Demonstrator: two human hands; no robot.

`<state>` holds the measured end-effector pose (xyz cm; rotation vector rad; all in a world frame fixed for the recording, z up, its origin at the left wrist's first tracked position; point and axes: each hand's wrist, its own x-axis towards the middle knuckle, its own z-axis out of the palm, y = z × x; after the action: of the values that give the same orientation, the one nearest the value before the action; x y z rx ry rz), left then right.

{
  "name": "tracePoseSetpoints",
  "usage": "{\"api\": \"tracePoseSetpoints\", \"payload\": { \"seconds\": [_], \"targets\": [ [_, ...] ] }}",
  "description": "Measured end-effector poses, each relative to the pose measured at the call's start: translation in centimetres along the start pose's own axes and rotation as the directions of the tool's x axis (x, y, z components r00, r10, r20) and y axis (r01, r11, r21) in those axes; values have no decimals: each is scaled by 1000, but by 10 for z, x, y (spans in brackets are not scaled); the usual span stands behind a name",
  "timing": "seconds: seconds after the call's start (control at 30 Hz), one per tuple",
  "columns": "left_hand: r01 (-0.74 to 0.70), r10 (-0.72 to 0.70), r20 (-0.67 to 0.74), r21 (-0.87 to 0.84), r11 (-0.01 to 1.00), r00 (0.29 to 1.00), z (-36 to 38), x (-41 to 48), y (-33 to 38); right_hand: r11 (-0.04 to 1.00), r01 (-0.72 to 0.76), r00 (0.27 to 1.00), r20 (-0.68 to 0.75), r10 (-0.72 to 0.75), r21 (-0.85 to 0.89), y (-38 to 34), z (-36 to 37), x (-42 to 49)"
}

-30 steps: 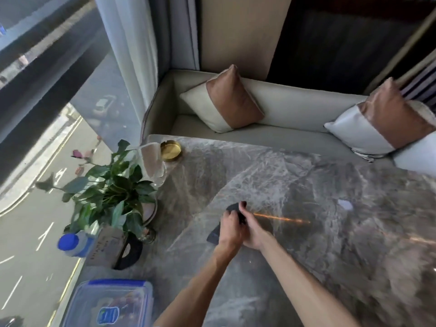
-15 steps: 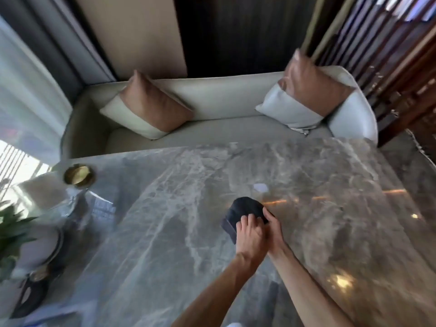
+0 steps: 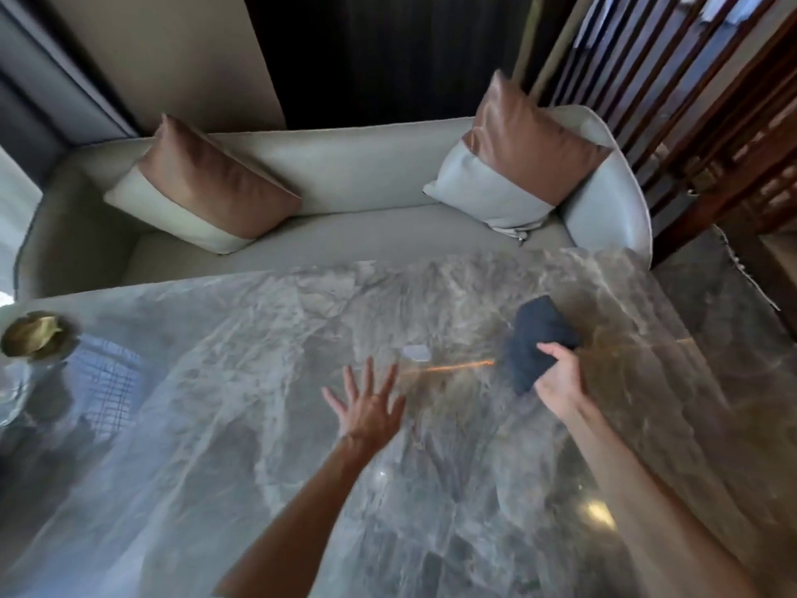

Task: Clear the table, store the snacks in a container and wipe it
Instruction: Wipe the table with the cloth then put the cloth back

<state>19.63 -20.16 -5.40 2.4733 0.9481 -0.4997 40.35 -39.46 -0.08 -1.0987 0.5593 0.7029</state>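
Note:
A dark blue cloth (image 3: 534, 338) lies bunched on the grey marble table (image 3: 241, 425), toward its right side. My right hand (image 3: 558, 379) grips the cloth's near edge and presses it on the surface. My left hand (image 3: 366, 407) rests flat near the table's middle, fingers spread, holding nothing. A small white scrap (image 3: 416, 352) lies on the marble between the two hands. The snack container is out of view.
A brass dish (image 3: 32, 334) sits at the table's far left corner beside a glass object (image 3: 17, 390). Behind the table stands a pale sofa (image 3: 345, 179) with two brown-and-white cushions. A wooden slatted screen (image 3: 690, 101) rises at the right.
Both hands were together on the cloth. Now my right hand has carried it to the right, and my left hand has let go and spread flat. The view swung right, away from the plant.

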Motion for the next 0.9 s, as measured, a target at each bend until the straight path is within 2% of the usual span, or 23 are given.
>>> {"api": "tracePoseSetpoints", "payload": {
  "seconds": [0.13,0.27,0.37,0.43,0.5,0.57,0.63,0.7,0.73,0.9],
  "targets": [
    [126,-123,-69,40,991,990,10,30,-59,976,149,984,-72,-162,-159,-16,12,47],
    [91,-84,-132,49,995,988,39,33,-98,895,191,935,-202,-291,-403,-9,20,88],
    [78,-59,-234,71,994,970,53,33,-104,774,222,925,-122,-359,-594,15,32,106],
    [58,-28,-293,93,994,956,58,36,-106,632,285,922,25,-387,-721,42,47,112],
    [43,-7,-333,99,994,943,62,38,-109,419,289,937,164,-309,-861,76,58,118],
    [37,-3,-365,88,995,931,64,38,-110,226,268,942,207,-263,-937,105,63,118],
    [39,-17,-386,50,998,922,65,39,-110,68,339,914,311,-260,-938,128,69,115],
    [35,-26,-402,13,999,915,65,39,-110,-227,443,847,488,-211,-867,149,78,108],
    [29,-26,-414,1,1000,910,66,39,-111,-328,479,813,552,-183,-814,159,82,106],
    [-14,-11,-442,-54,998,897,66,37,-113,-529,534,746,662,-72,-659,195,88,77]
  ]
}}
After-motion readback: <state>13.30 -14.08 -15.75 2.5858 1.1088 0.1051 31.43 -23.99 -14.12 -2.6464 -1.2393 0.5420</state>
